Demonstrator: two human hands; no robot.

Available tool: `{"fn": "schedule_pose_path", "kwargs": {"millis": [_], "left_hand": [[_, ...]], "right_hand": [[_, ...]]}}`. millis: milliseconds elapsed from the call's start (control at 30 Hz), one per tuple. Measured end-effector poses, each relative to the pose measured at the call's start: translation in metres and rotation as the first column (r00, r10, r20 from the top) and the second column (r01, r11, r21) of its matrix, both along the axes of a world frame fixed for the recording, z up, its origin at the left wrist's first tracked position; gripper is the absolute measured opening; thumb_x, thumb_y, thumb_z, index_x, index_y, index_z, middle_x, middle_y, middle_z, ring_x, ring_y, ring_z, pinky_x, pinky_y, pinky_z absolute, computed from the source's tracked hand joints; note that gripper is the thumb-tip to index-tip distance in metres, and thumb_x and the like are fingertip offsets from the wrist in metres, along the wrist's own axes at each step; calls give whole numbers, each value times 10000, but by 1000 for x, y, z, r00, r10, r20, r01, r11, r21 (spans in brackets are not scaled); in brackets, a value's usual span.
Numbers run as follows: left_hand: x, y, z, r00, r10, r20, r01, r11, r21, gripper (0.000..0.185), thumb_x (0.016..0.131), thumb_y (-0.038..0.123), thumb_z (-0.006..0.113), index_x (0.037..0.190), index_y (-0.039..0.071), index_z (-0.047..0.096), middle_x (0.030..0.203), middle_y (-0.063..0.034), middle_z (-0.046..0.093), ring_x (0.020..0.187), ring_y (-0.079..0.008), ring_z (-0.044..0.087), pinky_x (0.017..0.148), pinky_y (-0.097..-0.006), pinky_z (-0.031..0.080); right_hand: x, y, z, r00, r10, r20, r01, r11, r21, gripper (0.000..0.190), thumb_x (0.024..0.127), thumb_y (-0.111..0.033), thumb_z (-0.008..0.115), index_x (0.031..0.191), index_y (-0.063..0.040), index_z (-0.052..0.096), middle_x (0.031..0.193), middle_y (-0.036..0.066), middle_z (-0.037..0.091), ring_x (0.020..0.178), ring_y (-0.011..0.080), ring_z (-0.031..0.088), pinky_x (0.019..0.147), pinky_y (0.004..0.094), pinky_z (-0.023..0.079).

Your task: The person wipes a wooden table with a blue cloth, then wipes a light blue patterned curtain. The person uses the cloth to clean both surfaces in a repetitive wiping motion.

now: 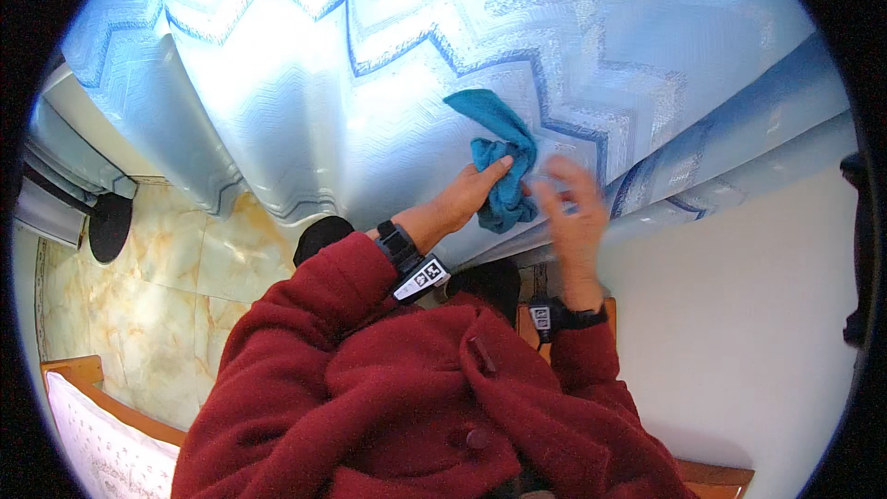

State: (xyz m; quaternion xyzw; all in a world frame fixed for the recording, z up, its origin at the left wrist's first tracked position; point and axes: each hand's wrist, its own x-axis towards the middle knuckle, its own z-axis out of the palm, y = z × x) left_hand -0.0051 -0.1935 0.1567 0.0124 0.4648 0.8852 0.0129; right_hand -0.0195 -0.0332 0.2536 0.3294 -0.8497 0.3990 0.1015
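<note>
A crumpled teal cloth is gripped in my left hand, with the thumb pressed on top. One end of it sticks up and away to the upper left. Just right of the cloth is my right hand, blurred, its fingers apart and bent; I see nothing held in it. Whether its fingertips touch the cloth I cannot tell. Behind both hands hangs a light blue curtain with zigzag bands.
A plain white wall rises on the right. Marbled floor tiles show at left, with a black round base standing on them. A wooden-framed piece of furniture with a pale printed cover lies at lower left.
</note>
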Motion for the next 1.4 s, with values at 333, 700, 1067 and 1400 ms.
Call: {"fn": "schedule_pose_path", "kwargs": {"millis": [333, 700, 1067, 1400], "left_hand": [[4, -8, -72, 999, 38, -1, -19, 474, -880, 493, 907, 458, 550, 1070, -3, 607, 955, -223, 649, 884, -375, 627, 797, -438, 490], [39, -38, 78, 740, 427, -519, -671, 432, -602, 398, 789, 152, 680, 1149, 81, 527, 1017, -185, 608, 932, -376, 610, 783, -414, 506], [-19, -26, 115, 444, 13, -896, -884, 169, -436, 269, 697, 39, 627, 954, 118, 621, 923, -116, 556, 849, -333, 548, 714, -430, 437], [37, -12, 138, 558, 222, -800, -713, 622, -325, 242, 819, 81, 655, 1017, 35, 523, 1093, -174, 531, 980, -362, 545, 862, -402, 447]], "right_hand": [[-124, -5, 75, 978, -186, 94, 208, 885, -417, 469, 842, -329, 698, 1091, 58, 609, 1028, 140, 658, 910, 210, 603, 781, 334, 469], [-68, 3, 17, 985, -109, 137, 136, 969, -208, 454, 926, -370, 569, 1030, 68, 628, 902, 185, 660, 817, 263, 606, 753, 359, 464], [68, 40, 23, 893, 324, 314, -268, 941, -208, 416, 938, -179, 459, 1291, 39, 428, 1228, 172, 503, 1130, 287, 477, 993, 374, 363], [84, 33, 23, 867, 269, 418, -145, 941, -306, 359, 934, -187, 472, 1218, 32, 503, 1196, 182, 536, 1072, 283, 516, 950, 392, 393]]}}
